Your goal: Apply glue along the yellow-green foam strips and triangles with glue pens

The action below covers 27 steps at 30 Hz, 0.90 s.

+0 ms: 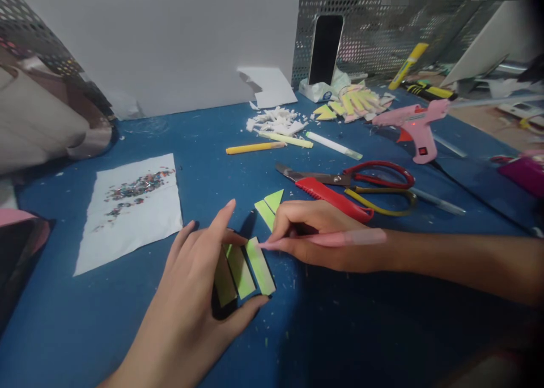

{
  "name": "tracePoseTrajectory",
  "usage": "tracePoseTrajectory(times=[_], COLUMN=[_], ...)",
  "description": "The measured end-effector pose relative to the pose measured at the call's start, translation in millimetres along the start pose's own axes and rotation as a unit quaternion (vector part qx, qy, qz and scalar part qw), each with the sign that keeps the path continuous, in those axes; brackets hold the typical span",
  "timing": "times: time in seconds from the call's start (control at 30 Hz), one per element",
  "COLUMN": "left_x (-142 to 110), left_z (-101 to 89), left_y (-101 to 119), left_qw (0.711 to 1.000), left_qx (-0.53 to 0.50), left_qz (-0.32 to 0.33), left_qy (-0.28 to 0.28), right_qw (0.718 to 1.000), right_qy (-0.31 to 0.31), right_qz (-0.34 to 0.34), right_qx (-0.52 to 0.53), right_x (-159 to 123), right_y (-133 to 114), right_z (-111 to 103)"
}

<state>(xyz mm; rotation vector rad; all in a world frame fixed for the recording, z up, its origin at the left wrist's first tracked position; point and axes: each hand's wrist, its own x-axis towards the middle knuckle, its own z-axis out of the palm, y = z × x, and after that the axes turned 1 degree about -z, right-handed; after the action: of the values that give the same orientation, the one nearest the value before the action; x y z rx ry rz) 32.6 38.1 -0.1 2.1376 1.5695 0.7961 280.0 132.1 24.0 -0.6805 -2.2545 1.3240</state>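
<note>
My right hand (318, 232) is closed around a pink marker pen (340, 238). Its tip meets the upper end of the rightmost green strip (260, 266). Spread around the strips, my left hand (195, 280) braces that strip between the thumb at its near end and a finger at its far end, with another finger raised. Two more green strips lie side by side under the left hand: a middle strip (241, 270) and a partly shaded left strip (224, 280). Just beyond my right fingers are small green cut pieces (271, 204), partly covered by the hand.
Scissors (335, 178) and a red-handled cutter (329, 197) lie past my right hand. A pink glue gun (419, 127) trails a cable rightward. Farther back are markers (255, 148), white scraps (278, 120) and a phone (326, 51). Paper with colourful bits (131, 224) lies left.
</note>
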Motion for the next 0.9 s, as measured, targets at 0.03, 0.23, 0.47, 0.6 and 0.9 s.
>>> tracePoseTrajectory(times=[0.03, 0.23, 0.47, 0.6, 0.9], left_x=[0.0, -2.2, -0.7, -1.0, 0.1], left_z=[0.5, 0.5, 0.8, 1.1, 0.3], left_y=[-0.4, -1.4, -0.3, -1.0, -1.5], left_qw=[1.000, 1.000, 1.000, 1.000, 1.000], left_qx=[-0.002, 0.003, 0.001, 0.006, 0.010], left_qz=[-0.001, 0.001, 0.012, 0.017, 0.015], left_qy=[-0.001, -0.004, 0.004, 0.005, 0.004], right_qw=[1.000, 0.997, 0.997, 0.990, 0.989], right_qy=[-0.006, -0.047, -0.027, -0.069, -0.063], right_qz=[-0.003, -0.058, -0.064, -0.121, -0.134], right_qx=[-0.001, 0.000, -0.014, -0.022, -0.022], right_x=[-0.5, -3.1, -3.0, -4.2, -4.1], right_y=[-0.2, -0.3, 0.7, 0.6, 1.2], right_z=[-0.4, -1.9, 1.1, 0.7, -2.0])
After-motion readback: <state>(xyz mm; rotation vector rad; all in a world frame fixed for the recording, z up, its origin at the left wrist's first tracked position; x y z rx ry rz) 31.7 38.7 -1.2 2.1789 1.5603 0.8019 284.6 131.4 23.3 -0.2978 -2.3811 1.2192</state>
